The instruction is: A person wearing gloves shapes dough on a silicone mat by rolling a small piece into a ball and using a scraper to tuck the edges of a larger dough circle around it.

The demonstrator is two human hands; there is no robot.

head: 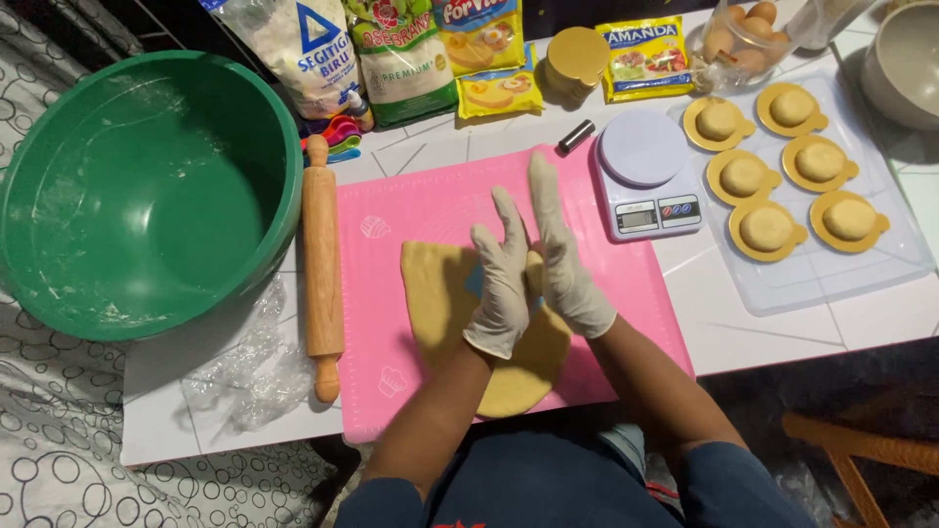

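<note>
Both gloved hands, the left hand [501,284] and right hand [565,259], are pressed palm to palm with fingers straight, directly above the flattened yellow dough sheet [440,293] lying on the pink mat [391,210], neither gripping anything visible.

White table [861,328] bears pink mat [626,293], green bowl [147,196].
</note>
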